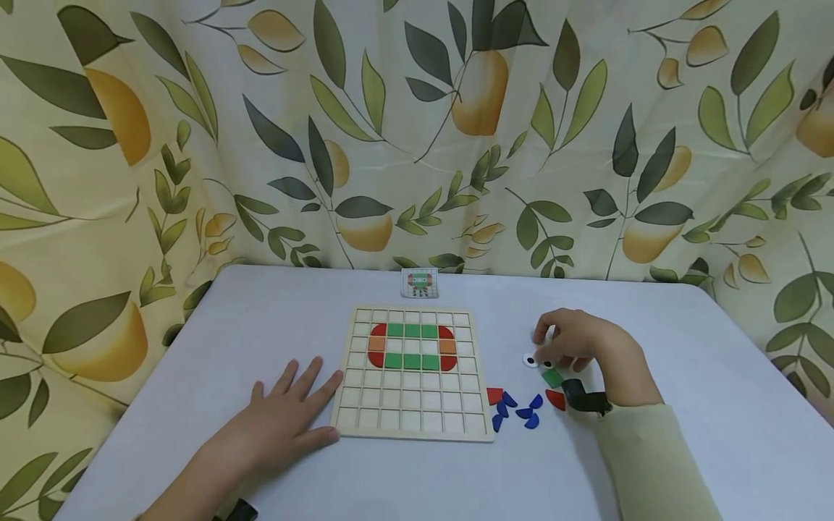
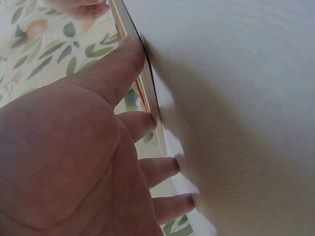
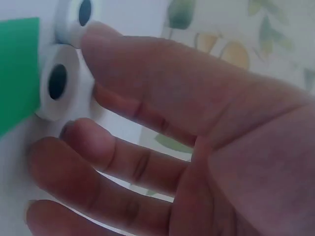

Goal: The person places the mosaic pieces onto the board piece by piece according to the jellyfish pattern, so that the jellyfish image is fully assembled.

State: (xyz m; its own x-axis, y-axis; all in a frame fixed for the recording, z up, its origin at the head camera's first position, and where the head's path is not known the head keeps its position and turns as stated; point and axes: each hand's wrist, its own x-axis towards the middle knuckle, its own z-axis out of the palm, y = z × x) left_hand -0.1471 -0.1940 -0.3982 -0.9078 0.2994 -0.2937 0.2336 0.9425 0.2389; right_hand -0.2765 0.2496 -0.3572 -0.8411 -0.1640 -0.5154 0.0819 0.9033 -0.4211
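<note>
White eye discs (image 1: 528, 360) lie right of centre in the head view, beside the thumb of the right hand (image 1: 583, 341); the left hand (image 1: 283, 416), lower left, spreads its fingers by the grid board (image 1: 411, 400). A hasty thumb could probably drag the discs into the green square (image 1: 552, 378) below them. In the left wrist view, thumb and forefinger touch the board's edge, upper centre. In the right wrist view, upper left, one disc is at the thumb tip, the other just left of the gap between thumb and bent fingers; whether anything is pinched, I cannot tell.
</note>
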